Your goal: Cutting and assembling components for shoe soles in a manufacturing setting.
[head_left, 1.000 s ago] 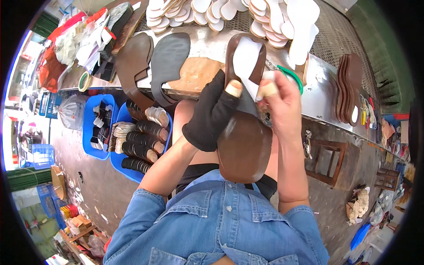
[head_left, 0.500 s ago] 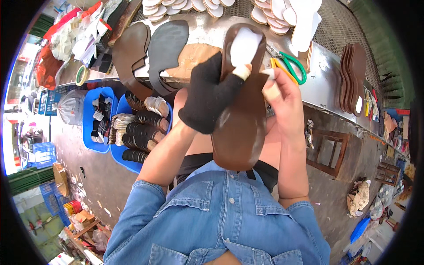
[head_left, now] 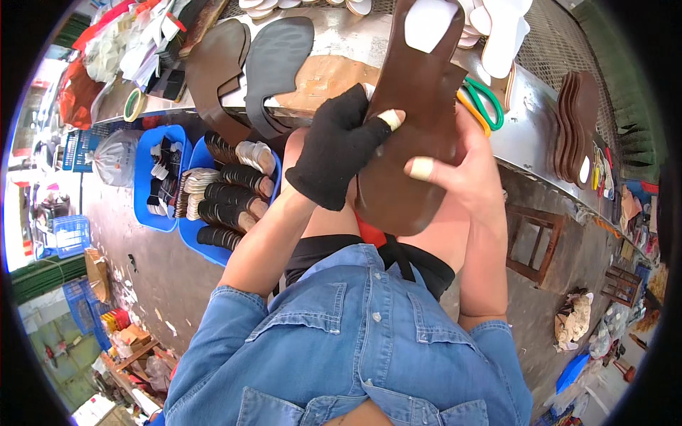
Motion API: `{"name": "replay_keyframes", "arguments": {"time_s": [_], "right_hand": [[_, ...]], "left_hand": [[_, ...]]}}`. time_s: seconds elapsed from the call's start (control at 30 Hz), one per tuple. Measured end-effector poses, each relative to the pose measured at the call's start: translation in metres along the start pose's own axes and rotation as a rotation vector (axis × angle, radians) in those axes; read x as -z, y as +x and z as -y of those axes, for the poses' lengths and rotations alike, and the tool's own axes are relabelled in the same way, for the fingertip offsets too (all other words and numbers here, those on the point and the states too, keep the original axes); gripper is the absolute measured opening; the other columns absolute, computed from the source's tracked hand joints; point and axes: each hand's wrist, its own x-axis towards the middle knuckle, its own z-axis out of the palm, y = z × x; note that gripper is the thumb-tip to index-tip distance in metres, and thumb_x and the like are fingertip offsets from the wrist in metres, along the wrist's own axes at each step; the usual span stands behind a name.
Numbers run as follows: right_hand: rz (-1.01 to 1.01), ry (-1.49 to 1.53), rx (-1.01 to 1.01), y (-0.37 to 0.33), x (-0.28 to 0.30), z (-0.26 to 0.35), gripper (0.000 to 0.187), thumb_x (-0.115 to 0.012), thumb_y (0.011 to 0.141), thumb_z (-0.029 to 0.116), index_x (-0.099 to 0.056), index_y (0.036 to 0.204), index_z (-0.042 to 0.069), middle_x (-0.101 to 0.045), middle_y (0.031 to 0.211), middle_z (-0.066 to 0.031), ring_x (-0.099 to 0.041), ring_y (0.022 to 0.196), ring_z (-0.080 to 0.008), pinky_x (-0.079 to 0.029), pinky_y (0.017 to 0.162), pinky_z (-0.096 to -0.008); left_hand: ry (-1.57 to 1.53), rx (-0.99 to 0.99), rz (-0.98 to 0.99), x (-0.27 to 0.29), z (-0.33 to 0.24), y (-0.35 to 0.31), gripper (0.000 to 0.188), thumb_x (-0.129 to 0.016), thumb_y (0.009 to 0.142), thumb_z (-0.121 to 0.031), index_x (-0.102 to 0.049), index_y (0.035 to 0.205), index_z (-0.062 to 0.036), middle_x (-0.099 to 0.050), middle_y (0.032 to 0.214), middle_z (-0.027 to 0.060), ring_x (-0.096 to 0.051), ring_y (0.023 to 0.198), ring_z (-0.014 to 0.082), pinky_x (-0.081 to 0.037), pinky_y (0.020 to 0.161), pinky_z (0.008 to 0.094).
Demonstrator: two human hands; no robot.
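Note:
A large brown leather insole (head_left: 415, 89) with a white heel patch (head_left: 430, 25) is held up between my hands, its rounded end toward my lap. My left hand (head_left: 337, 149), in a black fingerless glove, grips its left edge; the taped thumb lies on top and most fingers are hidden behind. On the right edge, my right hand (head_left: 469, 167) is closed with its taped thumb pressed on the brown surface and its fingers around the side. Just beyond that hand, green-handled scissors (head_left: 489, 105) and a yellow-handled tool (head_left: 474, 115) lie on the bench, partly covered.
Brown (head_left: 213, 67) and dark grey leather pieces (head_left: 279, 60) lie on the metal bench (head_left: 529, 106) at left. Stacked brown insoles (head_left: 574, 124) sit at right, with white insoles (head_left: 508, 42) at the back. Blue bins (head_left: 158, 226) of parts stand below left; a wooden stool (head_left: 547, 245) is at right.
The insole has moved up and right and tilted. My right hand has gone from pinching near its upper right edge to gripping lower down, thumb on top.

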Motion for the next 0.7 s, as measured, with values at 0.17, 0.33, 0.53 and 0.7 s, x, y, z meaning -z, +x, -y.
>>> {"name": "replay_keyframes", "arguments": {"time_s": [0.17, 0.33, 0.53, 0.7], "right_hand": [[-0.003, -0.014, -0.04, 0.004, 0.003, -0.009, 0.039, -0.066, 0.08, 0.008, -0.054, 0.115, -0.003, -0.062, 0.097, -0.0043, -0.057, 0.088, -0.0095, -0.046, 0.078, -0.0245], [-0.148, -0.137, -0.165, 0.012, 0.017, -0.018, 0.028, -0.068, 0.08, 0.015, -0.057, 0.1, -0.001, -0.062, 0.09, -0.0031, -0.057, 0.084, -0.009, -0.047, 0.076, -0.0246], [0.013, -0.145, 0.005, 0.01, -0.001, -0.011, 0.05, -0.077, 0.068, 0.01, -0.053, 0.112, 0.001, -0.063, 0.097, -0.0059, -0.059, 0.088, -0.0127, -0.047, 0.081, -0.0274], [-0.094, -0.146, 0.097, 0.021, -0.011, -0.007, 0.026, -0.073, 0.073, 0.012, -0.062, 0.093, 0.0, -0.063, 0.078, -0.0029, -0.055, 0.071, -0.0064, -0.047, 0.064, -0.0228]], "left_hand": [[0.009, 0.045, -0.08, -0.007, 0.002, -0.002, 0.023, -0.063, 0.083, -0.017, -0.058, 0.097, 0.0007, -0.059, 0.074, 0.0015, -0.049, 0.067, 0.0067, -0.042, 0.059, 0.0239], [-0.076, -0.092, 0.051, -0.007, 0.018, -0.004, 0.028, -0.06, 0.084, -0.015, -0.053, 0.106, -0.0002, -0.059, 0.085, 0.0047, -0.05, 0.076, 0.0105, -0.044, 0.068, 0.0271], [0.122, -0.105, -0.137, -0.008, 0.013, -0.001, 0.022, -0.055, 0.089, -0.019, -0.057, 0.094, 0.0022, -0.059, 0.072, 0.0059, -0.049, 0.069, 0.01, -0.042, 0.064, 0.0282], [0.07, -0.159, -0.186, -0.007, 0.014, -0.008, 0.024, -0.056, 0.089, -0.021, -0.057, 0.097, 0.0018, -0.056, 0.07, 0.0076, -0.046, 0.065, 0.0113, -0.041, 0.061, 0.0286]]}}
